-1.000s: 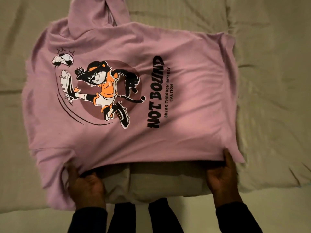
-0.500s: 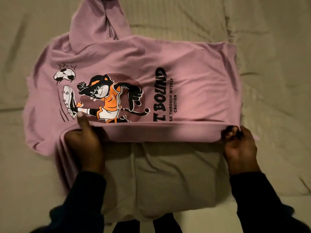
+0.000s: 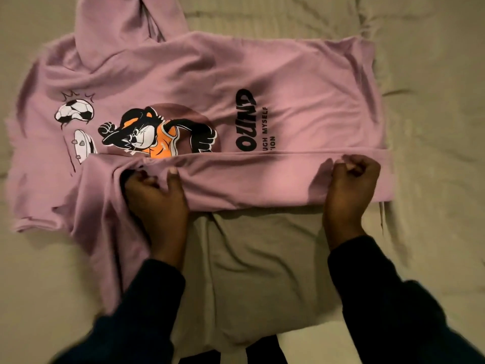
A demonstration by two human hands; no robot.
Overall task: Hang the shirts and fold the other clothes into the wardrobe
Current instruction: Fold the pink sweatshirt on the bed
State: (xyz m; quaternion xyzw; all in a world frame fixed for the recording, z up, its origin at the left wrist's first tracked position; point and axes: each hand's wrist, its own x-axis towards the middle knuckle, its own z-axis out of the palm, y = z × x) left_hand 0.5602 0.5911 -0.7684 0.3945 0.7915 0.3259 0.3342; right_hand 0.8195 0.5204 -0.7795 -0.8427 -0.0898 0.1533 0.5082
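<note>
Pink hoodie (image 3: 288, 74) on bed (image 3: 433, 101), near side folded over; left hand (image 3: 154, 198) and right hand (image 3: 349, 187) grasping the fold.

Looking like a home bedroom: rumpled beige sheet (image 3: 433, 127) covering a bed (image 3: 262, 258) (soft, creased surface), pink printed hoodie (image 3: 301, 82) lying on it.

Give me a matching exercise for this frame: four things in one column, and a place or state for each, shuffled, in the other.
Things:
1. left hand
2. right hand
3. football print
4. hood

Places or states:
A. top of the picture, above the body
B. grips the folded edge near the hem end
C. printed far left, left of the cat
D. grips the folded edge below the cat

Pairs: 1-D, 2-B, 3-C, 4-A
</note>
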